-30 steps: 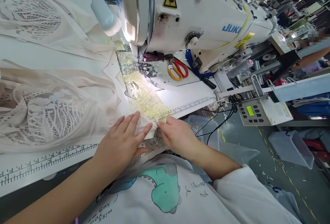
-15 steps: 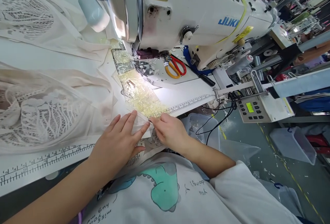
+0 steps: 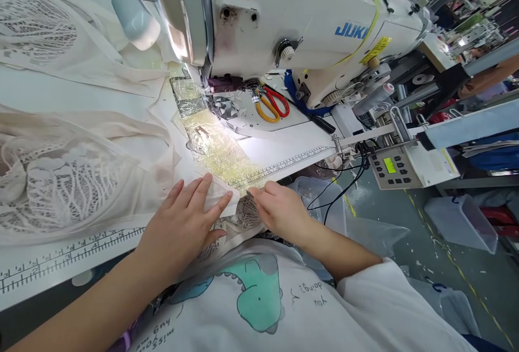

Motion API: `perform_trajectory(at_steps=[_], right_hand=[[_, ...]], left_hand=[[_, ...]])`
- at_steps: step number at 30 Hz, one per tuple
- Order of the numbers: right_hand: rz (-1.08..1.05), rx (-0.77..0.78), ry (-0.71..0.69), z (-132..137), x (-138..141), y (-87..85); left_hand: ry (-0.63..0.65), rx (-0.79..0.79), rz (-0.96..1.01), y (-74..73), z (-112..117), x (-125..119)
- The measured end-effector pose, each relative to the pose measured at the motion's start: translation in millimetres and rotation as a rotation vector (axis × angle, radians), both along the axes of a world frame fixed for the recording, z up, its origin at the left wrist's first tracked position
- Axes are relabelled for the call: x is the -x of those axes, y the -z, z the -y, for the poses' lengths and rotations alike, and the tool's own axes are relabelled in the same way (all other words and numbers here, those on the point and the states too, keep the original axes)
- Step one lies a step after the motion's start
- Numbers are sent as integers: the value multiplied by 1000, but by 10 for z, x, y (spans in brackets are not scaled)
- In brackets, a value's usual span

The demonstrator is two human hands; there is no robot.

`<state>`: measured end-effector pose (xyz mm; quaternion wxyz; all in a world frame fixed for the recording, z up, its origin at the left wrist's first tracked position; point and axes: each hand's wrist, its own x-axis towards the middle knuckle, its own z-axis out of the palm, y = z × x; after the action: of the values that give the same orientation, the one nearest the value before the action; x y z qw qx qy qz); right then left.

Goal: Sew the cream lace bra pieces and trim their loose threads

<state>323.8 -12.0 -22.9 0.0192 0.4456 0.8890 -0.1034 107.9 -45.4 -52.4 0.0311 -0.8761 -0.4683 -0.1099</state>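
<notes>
My left hand [image 3: 184, 219] lies with fingers spread on the cream fabric edge [image 3: 221, 198] at the table's front, pressing it flat. My right hand [image 3: 284, 208] is closed in a pinch just right of it, and a small dark tip shows at its fingertips; the rest is hidden in the hand. Between and below the hands, a lace part [image 3: 247, 212] of the garment hangs over the table edge. Left of my left hand spreads a cream lace bra [image 3: 77, 184]. Beyond my hands, yellowish clear tape [image 3: 219, 152] covers the sewing machine bed.
The white sewing machine [image 3: 251, 27] stands behind, its lamp lit. Scissors with red and orange handles [image 3: 272, 104] lie by its needle area. A second lace piece [image 3: 36, 22] lies at the far left. A control box [image 3: 399, 167] and plastic bins [image 3: 460, 222] are on the right.
My right hand has moved a little to the right, away from my left fingertips, uncovering more lace. My left hand stays on the fabric. The view has shifted slightly.
</notes>
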Motion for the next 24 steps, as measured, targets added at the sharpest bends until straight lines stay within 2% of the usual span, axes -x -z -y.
perform_trajectory(at_steps=[3, 8, 14, 19, 24], right_hand=[[-70, -28, 2, -33, 42, 21], [-143, 12, -47, -153, 228, 42], [-1, -14, -112, -234, 418, 39], [113, -43, -102, -191, 575, -4], [175, 2, -118, -252, 621, -104]], left_hand=[[-10, 5, -13, 4, 6, -2], [-39, -7, 37, 44, 54, -3], [-34, -111, 96, 173, 128, 18], [-36, -138, 22, 165, 141, 2], [-39, -153, 1, 149, 137, 6]])
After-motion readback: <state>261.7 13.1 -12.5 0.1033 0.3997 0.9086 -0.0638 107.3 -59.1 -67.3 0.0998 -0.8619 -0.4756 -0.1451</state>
